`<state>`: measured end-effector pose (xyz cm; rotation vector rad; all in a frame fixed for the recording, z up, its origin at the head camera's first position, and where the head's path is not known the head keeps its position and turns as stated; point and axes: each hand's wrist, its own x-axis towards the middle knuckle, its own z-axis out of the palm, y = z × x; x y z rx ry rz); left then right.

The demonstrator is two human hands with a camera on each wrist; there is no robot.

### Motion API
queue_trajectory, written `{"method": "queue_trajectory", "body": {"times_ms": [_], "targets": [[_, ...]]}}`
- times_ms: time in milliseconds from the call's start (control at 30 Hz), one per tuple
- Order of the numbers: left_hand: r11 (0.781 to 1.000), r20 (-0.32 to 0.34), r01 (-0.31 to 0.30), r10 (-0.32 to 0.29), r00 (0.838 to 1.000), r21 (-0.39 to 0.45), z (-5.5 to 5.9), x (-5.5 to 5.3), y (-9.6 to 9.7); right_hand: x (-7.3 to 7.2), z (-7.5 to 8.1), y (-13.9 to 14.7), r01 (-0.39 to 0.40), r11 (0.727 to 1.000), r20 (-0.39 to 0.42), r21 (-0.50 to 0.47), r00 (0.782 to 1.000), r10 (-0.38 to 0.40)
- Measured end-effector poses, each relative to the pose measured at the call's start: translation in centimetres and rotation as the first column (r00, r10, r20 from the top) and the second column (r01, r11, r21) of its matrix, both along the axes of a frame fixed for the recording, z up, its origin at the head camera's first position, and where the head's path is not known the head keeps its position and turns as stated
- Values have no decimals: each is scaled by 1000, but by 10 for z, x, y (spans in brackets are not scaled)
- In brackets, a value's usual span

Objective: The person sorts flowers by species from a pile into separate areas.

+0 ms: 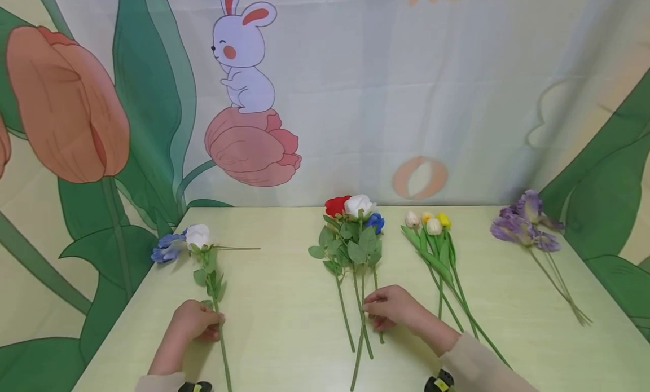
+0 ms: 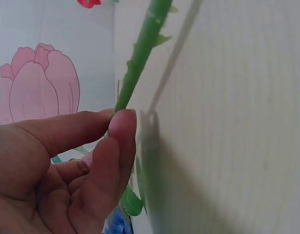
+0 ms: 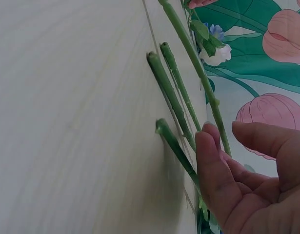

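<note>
My left hand (image 1: 192,321) pinches the green stem of a white rose (image 1: 198,236) between thumb and fingers, and the left wrist view shows the thorny stem (image 2: 142,56) rising from the fingertips. The blossom lies at the table's far left, beside blue flowers (image 1: 168,248). At the middle lies a group of roses: a red rose (image 1: 336,206), another white rose (image 1: 359,204) and a blue rose (image 1: 374,222). My right hand (image 1: 393,307) is at their stems. In the right wrist view, thumb and fingers stand apart, one stem (image 3: 196,63) passing through the gap.
Right of the middle lie several tulips (image 1: 434,225), white and yellow, stems slanting toward the front right. Purple flowers (image 1: 525,223) lie near the right edge. A printed cloth (image 1: 335,98) hangs behind the pale table (image 1: 276,313).
</note>
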<state>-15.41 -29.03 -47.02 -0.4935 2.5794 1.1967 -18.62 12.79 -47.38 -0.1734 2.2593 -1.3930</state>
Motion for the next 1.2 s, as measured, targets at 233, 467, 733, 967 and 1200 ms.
{"method": "queue_trajectory", "body": {"times_ms": [233,467,733,967,1200], "targets": [[1000,-25,17,-18,1000,-15,11,3,3,0,6,6,15,1000,1,13,1000,-15],[997,-70,46,-50,996,-57,33,4,9,1,15,14,40,999,-25,36,999,-39],[993,-142,84,-94,985,-79,51,3,34,-2,27,16,76,996,-106,-46,991,-80],[990,-231,129,-137,963,-51,64,-1,80,-3,35,5,81,989,-151,-123,984,-100],[983,-292,184,-173,941,10,70,-6,128,-3,40,-16,28,973,-207,-230,975,-77]]}}
